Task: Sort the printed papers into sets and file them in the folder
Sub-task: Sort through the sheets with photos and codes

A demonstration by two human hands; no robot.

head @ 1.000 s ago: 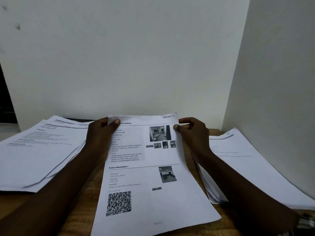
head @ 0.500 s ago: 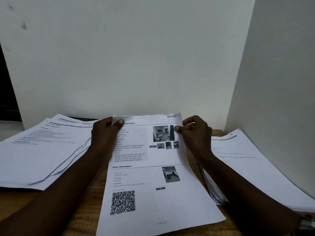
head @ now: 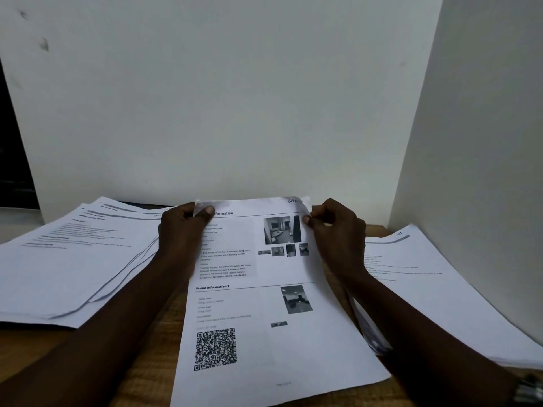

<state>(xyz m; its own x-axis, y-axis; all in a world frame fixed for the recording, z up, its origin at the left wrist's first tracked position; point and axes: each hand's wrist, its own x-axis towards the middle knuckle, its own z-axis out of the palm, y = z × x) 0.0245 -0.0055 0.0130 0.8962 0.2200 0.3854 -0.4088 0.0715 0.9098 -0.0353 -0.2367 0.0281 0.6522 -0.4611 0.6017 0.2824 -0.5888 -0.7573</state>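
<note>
On the head view I see the printed sheet [head: 264, 304] lying lengthwise on the wooden counter [head: 152, 348], running from frame centre down to 6 o'clock. Its far edge is lifted and a little crumpled. The left hand [head: 182, 230] pinches the sheet's far left corner, thumb on top and fingers curled beneath. The right hand [head: 338, 233] pinches the far right edge, where the corner curls over beside a handwritten label [head: 293, 200] starting "SECT". Whether more pages sit under this one I cannot tell.

The page carries a heading "Scene Information 1", small room photos [head: 282, 230] toward its right side and a QR code [head: 216, 349] at its lower left.

At 9 o'clock a fanned pile of printed papers [head: 73, 265] rests on the counter, partly under the left forearm. At 3 o'clock a second pile [head: 440, 289] lies against the white side panel [head: 484, 113]. A white wall [head: 235, 98] fills 12 o'clock. A wristwatch [head: 529, 389] shows at 5 o'clock on the right wrist.
</note>
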